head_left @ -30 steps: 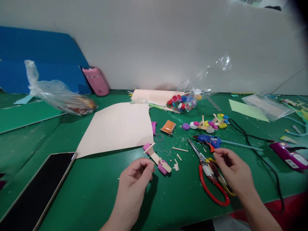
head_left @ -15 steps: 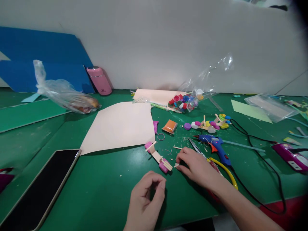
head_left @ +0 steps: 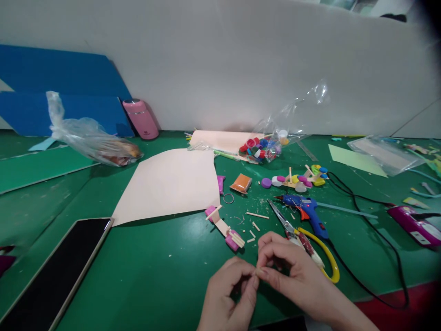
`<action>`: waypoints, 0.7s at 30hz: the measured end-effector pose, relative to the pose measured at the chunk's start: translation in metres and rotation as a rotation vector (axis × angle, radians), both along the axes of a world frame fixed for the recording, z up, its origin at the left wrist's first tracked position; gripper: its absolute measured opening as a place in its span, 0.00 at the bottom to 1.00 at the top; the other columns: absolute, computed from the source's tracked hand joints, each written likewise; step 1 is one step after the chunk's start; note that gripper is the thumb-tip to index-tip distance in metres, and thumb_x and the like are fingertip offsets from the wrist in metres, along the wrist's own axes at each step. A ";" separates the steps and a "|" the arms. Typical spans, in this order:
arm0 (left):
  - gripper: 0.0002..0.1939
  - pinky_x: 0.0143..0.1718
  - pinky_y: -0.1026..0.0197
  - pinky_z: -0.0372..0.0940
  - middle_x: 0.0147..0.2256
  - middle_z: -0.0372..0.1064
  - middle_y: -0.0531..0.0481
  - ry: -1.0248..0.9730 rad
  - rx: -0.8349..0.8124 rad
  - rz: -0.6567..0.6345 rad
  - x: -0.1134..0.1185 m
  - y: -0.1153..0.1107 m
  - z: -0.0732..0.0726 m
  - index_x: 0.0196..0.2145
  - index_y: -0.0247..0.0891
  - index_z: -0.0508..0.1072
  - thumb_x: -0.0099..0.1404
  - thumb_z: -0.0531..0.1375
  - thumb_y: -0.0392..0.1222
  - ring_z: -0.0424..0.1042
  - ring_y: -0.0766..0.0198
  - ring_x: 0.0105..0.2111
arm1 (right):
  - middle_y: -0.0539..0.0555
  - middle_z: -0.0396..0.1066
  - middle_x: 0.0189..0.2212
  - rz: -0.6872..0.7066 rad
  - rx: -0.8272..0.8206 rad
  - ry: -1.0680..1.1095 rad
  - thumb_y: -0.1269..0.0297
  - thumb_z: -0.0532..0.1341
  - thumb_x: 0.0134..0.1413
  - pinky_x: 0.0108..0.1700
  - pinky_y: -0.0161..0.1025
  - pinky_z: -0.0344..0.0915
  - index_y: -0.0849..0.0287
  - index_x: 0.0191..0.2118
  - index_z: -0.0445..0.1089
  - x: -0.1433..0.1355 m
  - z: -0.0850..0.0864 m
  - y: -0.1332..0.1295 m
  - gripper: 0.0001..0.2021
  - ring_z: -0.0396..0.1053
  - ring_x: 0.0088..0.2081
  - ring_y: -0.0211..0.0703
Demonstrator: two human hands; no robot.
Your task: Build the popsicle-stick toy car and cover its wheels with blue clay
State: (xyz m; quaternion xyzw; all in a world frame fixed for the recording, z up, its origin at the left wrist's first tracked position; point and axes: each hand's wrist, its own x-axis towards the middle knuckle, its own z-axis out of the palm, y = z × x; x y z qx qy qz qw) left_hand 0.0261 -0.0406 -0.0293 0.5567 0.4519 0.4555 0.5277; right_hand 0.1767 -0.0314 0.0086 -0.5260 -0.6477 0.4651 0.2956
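My left hand [head_left: 230, 294] and my right hand [head_left: 287, 271] meet at the fingertips near the front of the table. Both are closed in a pinch, and whatever sits between them is too small and covered to name. Just beyond them lies a small craft piece [head_left: 223, 226] of pink blocks joined by a flat wooden strip with short sticks on top. Short bits of wooden stick [head_left: 255, 226] and a longer thin stick [head_left: 257, 215] are scattered beside it. Scissors [head_left: 280, 215] with yellow handles lie partly behind my right hand, next to a blue glue gun [head_left: 303, 204].
Pale paper [head_left: 168, 186] and a phone [head_left: 58, 276] lie to the left. Beyond are an orange packet [head_left: 241, 183], bottle caps [head_left: 258, 149] with a clear bag, and a pink flask [head_left: 142, 118]. The glue gun's black cord [head_left: 372, 234] loops near a purple power strip [head_left: 413, 225].
My right hand has come back from the wooden bits toward me and now meets my left hand, which has shifted right. The short sticks it covered are in view.
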 end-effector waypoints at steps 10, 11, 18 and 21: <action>0.08 0.22 0.66 0.54 0.20 0.61 0.52 0.026 0.020 -0.007 -0.005 0.002 0.003 0.22 0.37 0.71 0.56 0.56 0.38 0.59 0.68 0.21 | 0.51 0.62 0.33 -0.165 0.036 0.025 0.59 0.57 0.52 0.30 0.32 0.60 0.56 0.32 0.67 0.006 -0.012 -0.005 0.07 0.62 0.30 0.36; 0.07 0.22 0.67 0.55 0.20 0.62 0.52 0.036 0.018 -0.005 -0.009 0.005 0.007 0.22 0.37 0.71 0.56 0.56 0.38 0.59 0.68 0.21 | 0.52 0.63 0.35 -0.268 0.041 0.002 0.58 0.56 0.52 0.31 0.32 0.61 0.56 0.36 0.66 0.015 -0.015 -0.003 0.08 0.63 0.30 0.37; 0.01 0.26 0.70 0.59 0.25 0.66 0.55 0.017 0.013 0.343 -0.055 0.045 0.021 0.27 0.41 0.72 0.54 0.60 0.37 0.62 0.70 0.25 | 0.61 0.64 0.40 -0.853 0.213 -0.690 0.50 0.57 0.43 0.33 0.43 0.63 0.62 0.45 0.61 0.114 -0.056 0.011 0.25 0.65 0.37 0.51; 0.03 0.27 0.69 0.60 0.26 0.67 0.56 -0.069 -0.017 0.447 -0.066 0.066 0.016 0.29 0.41 0.71 0.54 0.61 0.40 0.63 0.70 0.25 | 0.62 0.65 0.39 -0.870 0.128 -0.702 0.52 0.56 0.42 0.31 0.41 0.64 0.64 0.44 0.60 0.128 -0.068 0.011 0.25 0.66 0.35 0.50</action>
